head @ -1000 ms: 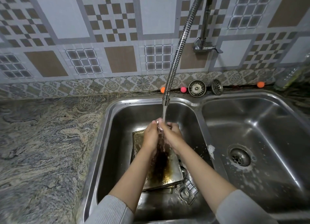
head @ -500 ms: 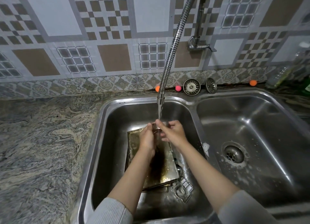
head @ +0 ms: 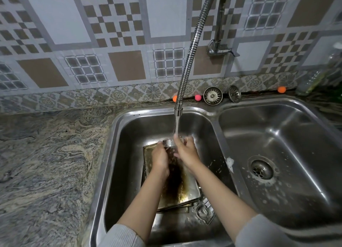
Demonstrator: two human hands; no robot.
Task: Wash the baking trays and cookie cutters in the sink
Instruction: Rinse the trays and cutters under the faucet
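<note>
No legible text, labels, brands or numbers anywhere in view.

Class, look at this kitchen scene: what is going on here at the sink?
A person is rinsing a small metal cookie cutter under the running tap, holding it with both the left hand and the right hand over the left basin. Below the hands lies a stained baking tray, with another cookie cutter beside it on the basin floor. The right basin holds only suds around its drain.

A patterned tile wall (head: 111,34) in grey, brown and white rises behind a swirled granite countertop (head: 46,163).
</note>
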